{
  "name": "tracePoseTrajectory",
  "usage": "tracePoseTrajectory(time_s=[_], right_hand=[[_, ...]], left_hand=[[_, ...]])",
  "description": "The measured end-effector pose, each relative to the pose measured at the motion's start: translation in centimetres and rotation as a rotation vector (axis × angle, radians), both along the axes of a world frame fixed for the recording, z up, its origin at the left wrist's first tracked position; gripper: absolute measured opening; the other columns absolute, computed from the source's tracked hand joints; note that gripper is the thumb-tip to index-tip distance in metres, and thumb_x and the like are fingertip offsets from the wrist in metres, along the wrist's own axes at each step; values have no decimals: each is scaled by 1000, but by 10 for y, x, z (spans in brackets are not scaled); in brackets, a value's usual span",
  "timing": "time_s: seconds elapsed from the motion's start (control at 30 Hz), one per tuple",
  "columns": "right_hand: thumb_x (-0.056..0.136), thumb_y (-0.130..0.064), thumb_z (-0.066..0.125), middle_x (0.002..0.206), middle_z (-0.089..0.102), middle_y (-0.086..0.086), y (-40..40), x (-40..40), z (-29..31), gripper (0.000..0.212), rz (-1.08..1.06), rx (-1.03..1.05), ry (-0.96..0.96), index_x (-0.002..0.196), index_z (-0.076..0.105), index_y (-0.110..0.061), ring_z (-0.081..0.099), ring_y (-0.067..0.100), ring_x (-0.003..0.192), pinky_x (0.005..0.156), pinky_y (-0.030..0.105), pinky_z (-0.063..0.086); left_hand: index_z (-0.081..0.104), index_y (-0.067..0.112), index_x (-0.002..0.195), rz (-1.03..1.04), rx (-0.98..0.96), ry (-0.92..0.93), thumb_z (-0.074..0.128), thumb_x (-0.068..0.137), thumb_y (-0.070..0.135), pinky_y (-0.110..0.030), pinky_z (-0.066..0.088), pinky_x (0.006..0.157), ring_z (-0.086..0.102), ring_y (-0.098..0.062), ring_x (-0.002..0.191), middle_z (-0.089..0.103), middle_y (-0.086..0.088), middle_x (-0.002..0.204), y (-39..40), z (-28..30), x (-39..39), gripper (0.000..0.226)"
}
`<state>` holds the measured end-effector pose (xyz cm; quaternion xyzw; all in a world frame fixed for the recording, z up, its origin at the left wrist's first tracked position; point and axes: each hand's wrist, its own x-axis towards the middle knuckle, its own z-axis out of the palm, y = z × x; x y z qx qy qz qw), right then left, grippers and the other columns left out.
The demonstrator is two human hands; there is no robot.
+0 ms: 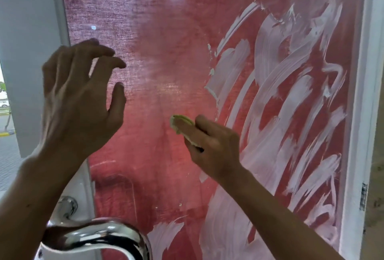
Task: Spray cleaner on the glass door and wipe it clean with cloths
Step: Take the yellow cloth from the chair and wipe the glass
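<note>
The glass door (166, 62) fills the view, its pane backed by red fabric and set in a white frame (357, 114). You are at the wiping step: the pane's left half and centre already read clear, while white cleaner smears (280, 97) cover the right half, from near the top right corner down to the bottom edge (thick, brushed streaks, so spraying looks done here).

Your left hand (83, 102) is raised before the pane's left edge, its grip wide, fingers spread and curled, holding nothing; whether the fingertips touch the glass cannot be told.

Your right hand (212, 145) is at the pane's centre, its grip closed around a small folded yellow-green cloth (181, 123), which it presses flat to the glass just left of the smeared area.

A chrome door handle (97, 237) sits at the bottom left corner.

Next move, as a judgement: carry the cloth rightward into the smears and work them off in overlapping passes toward the right frame edge, refolding when the cloth loads up.
</note>
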<state>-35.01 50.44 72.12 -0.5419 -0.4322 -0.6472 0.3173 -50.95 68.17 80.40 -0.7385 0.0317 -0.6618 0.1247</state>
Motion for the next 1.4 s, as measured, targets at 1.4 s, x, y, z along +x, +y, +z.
tracePoseTrajectory(time_s=[1.4], right_hand=[[84,-12,74,80,64,-6,-2,-7,83,32,-14,40,110,114,77,-21,53,20,50,43,28,46]], left_hand=[[62,9,125,165,72,-80,53,98,21,-53,24,117,47,-35,125,56,-13,134,-20,31,40,31]])
